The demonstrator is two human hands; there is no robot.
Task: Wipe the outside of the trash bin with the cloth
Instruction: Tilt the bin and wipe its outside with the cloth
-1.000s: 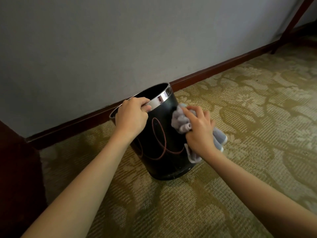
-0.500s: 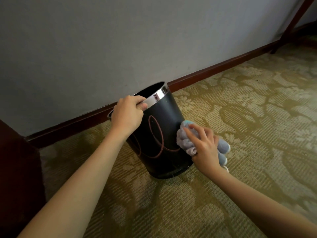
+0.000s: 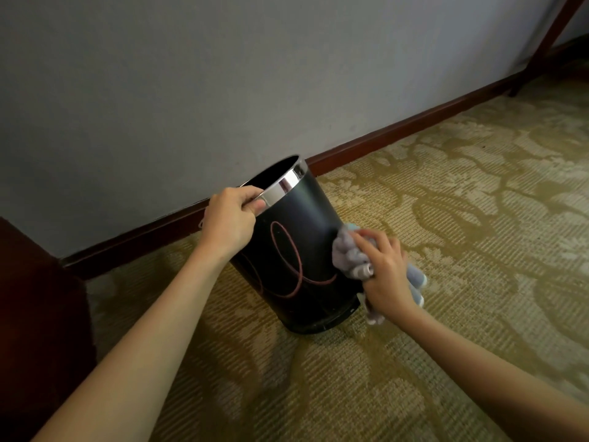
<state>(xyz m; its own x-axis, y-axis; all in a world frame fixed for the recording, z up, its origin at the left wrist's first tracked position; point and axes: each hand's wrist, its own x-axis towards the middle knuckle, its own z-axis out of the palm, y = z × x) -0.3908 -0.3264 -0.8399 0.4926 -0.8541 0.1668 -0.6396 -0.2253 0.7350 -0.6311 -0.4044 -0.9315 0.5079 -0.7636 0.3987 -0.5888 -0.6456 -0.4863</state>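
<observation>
A black trash bin (image 3: 302, 250) with a chrome rim and thin reddish loop lines stands tilted on the carpet, its mouth leaning towards the wall. My left hand (image 3: 229, 221) grips the near rim, fingers curled over the chrome band. My right hand (image 3: 385, 275) is closed on a crumpled grey-blue cloth (image 3: 349, 256) and presses it against the bin's lower right side. Part of the cloth hangs out behind my palm.
A grey wall with a dark red skirting board (image 3: 398, 129) runs just behind the bin. Dark wooden furniture (image 3: 35, 314) stands at the left edge. A wooden leg (image 3: 548, 36) slants down at the top right. Patterned olive carpet (image 3: 462, 234) spreads to the right and front.
My right hand has slid the cloth down the bin's right side from near the rim to the lower part. The left hand has kept its grip on the rim.
</observation>
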